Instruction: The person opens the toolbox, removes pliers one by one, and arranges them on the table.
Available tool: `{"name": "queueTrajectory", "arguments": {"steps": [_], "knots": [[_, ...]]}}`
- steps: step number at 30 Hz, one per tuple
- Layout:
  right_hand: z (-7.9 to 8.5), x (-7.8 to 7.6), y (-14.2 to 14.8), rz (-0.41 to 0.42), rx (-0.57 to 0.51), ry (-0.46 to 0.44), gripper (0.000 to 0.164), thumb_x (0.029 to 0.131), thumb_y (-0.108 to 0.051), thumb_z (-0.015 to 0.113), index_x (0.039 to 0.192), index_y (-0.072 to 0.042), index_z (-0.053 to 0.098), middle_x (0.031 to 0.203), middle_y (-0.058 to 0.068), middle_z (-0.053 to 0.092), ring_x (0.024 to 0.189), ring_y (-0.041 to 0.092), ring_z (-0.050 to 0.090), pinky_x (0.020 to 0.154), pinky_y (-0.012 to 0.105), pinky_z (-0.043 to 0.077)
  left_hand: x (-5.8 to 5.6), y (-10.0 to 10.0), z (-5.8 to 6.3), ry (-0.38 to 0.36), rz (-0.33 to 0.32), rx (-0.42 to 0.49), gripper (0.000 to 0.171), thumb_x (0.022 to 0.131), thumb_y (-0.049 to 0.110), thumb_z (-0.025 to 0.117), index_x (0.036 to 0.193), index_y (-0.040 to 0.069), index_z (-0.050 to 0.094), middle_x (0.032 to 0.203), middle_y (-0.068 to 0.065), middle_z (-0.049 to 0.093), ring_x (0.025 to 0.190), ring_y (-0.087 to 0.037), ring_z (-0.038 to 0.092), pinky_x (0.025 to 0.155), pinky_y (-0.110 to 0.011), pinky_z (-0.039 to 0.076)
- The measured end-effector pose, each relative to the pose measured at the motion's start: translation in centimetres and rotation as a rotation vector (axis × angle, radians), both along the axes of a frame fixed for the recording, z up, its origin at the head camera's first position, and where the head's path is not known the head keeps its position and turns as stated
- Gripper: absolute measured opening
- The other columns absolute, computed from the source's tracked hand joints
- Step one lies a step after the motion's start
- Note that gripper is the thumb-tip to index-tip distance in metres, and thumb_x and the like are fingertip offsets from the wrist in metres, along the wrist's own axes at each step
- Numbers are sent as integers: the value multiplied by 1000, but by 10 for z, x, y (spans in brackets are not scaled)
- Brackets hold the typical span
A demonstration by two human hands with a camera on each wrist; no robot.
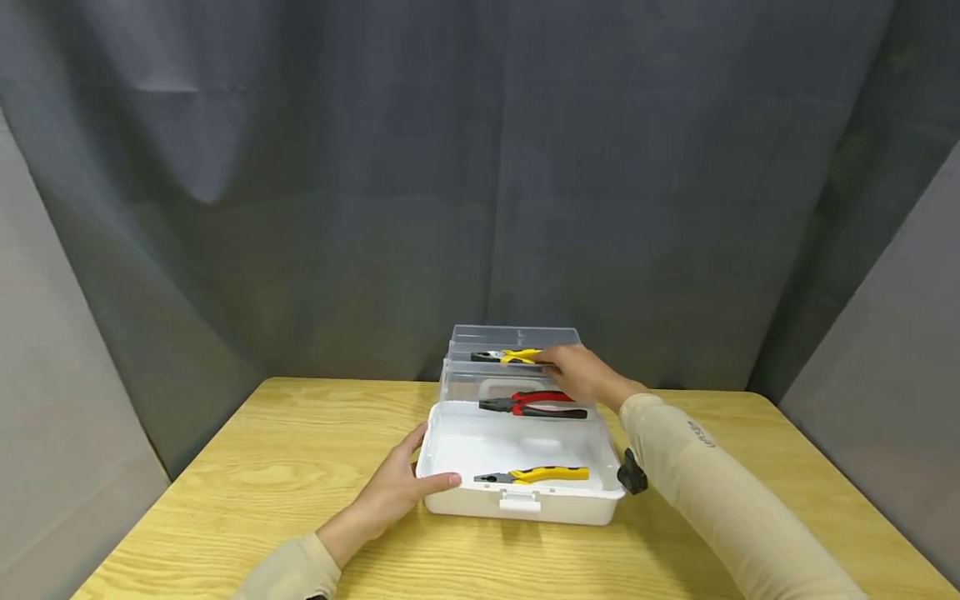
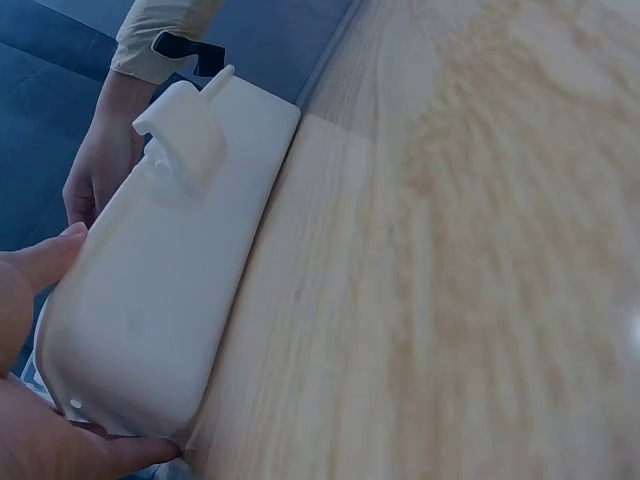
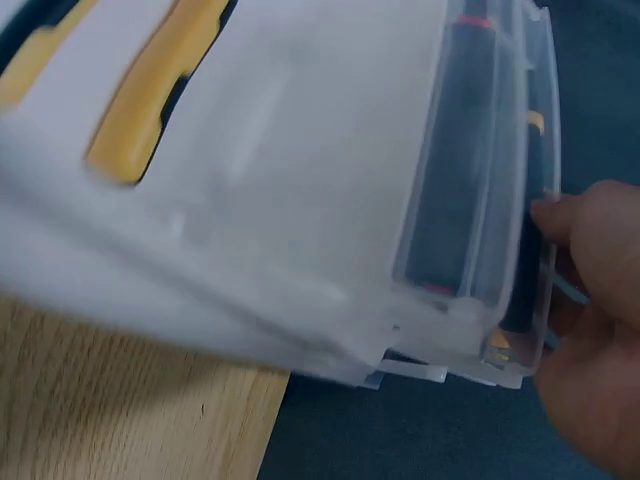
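An open white toolbox (image 1: 525,505) with raised clear trays stands on the table. At its left front corner, my left hand (image 1: 397,487) grips the wall, thumb over the rim and fingers along the side. My right hand (image 1: 581,371) is at the topmost tray, its fingers on the handles of yellow-and-black pliers (image 1: 517,356) lying there. Part of those handles is hidden behind the hand. Red-and-black pliers (image 1: 528,403) lie in the lower tray (image 1: 457,385). On the white bottom compartment's floor, near the front, are yellow-handled pliers (image 1: 551,474), jaws to the left.
The toolbox's white front latch (image 1: 520,501) hangs down at the front. Under it is a wood-grain table (image 1: 315,450), with a dark grey curtain (image 1: 360,208) behind the far edge. A black wrist device (image 1: 632,472) hangs beside the box's right side.
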State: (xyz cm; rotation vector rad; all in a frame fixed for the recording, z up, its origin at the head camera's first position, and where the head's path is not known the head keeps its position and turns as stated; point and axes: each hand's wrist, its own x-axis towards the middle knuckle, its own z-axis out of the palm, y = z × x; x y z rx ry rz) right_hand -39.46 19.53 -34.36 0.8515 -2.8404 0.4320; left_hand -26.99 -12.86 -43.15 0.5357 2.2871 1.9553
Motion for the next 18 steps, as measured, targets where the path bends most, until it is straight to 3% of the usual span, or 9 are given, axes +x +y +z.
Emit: {"name": "queueTrajectory", "arguments": {"steps": [5, 11, 18], "knots": [[1, -2, 1, 36, -46, 6, 30, 101, 2, 62, 130, 2, 70, 125, 15, 70, 116, 33, 65, 99, 49, 53, -1, -1, -2, 20, -5, -17, 103, 88, 20, 85, 163, -3, 18, 161, -26, 32, 124, -39, 57, 98, -41, 53], [4, -4, -3, 19, -99, -93, 32, 103, -2, 61, 134, 6, 64, 129, 19, 66, 117, 34, 62, 102, 51, 50, 1, -2, -6, 14, -14, -23, 101, 91, 18, 83, 163, -3, 15, 162, -26, 30, 130, -41, 53, 101, -41, 51], [16, -2, 1, -37, -233, -167, 25, 106, -12, 61, 124, 1, 71, 110, 10, 70, 89, 22, 62, 77, 42, 53, -1, -2, -6, 25, -10, -52, 103, 92, 22, 82, 162, -5, 12, 161, -29, 29, 132, -45, 50, 105, -47, 48]]}}
